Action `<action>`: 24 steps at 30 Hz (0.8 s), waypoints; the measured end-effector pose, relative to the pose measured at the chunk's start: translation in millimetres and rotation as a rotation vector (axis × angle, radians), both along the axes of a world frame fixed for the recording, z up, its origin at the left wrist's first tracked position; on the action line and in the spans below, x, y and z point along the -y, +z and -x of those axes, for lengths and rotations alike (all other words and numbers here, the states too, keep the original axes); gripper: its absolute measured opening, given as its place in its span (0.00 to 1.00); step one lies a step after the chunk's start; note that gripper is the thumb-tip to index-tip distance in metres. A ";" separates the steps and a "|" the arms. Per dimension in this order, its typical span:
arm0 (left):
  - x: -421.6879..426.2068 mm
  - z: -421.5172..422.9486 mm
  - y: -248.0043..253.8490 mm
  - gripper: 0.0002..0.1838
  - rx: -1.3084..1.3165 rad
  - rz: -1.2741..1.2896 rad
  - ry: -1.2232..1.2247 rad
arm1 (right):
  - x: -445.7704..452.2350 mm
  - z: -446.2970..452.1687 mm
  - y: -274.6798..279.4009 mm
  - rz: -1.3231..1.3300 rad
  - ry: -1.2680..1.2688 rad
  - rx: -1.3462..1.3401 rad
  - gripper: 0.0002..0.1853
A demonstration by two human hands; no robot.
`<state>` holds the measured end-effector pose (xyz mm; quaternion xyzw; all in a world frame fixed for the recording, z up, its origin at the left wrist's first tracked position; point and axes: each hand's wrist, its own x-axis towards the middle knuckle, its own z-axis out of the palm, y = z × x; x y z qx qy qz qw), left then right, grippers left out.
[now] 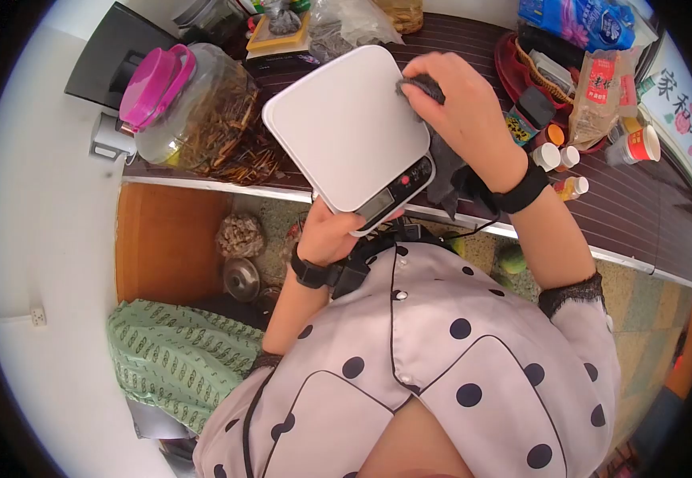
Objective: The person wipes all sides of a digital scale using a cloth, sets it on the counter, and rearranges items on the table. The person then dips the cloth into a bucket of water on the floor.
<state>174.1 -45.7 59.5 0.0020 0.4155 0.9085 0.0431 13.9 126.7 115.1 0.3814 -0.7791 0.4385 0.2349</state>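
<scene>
A white kitchen scale with a small display and dark button panel is held up, tilted, over the edge of the dark counter. My left hand grips its lower corner beside the display, thumb on top and the other fingers partly hidden underneath. At the scale's upper right edge, my right hand is closed on a dark grey cloth. Part of the cloth is bunched between thumb and fingers, and the rest hangs down beside the scale.
Left of the scale stands a large jar with a pink lid. Small bottles, a red tray, a paper pouch and a blue tissue pack crowd the right side. A green patterned cloth hangs at lower left.
</scene>
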 end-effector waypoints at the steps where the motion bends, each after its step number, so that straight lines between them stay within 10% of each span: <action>1: -2.8 0.2 0.3 0.35 0.015 -0.016 -0.007 | 2.4 1.5 2.7 0.000 -0.002 0.002 0.09; 24: 10.5 8.8 -30.6 0.33 0.130 0.103 0.084 | 31.9 -60.5 -27.0 -0.091 0.581 -0.003 0.13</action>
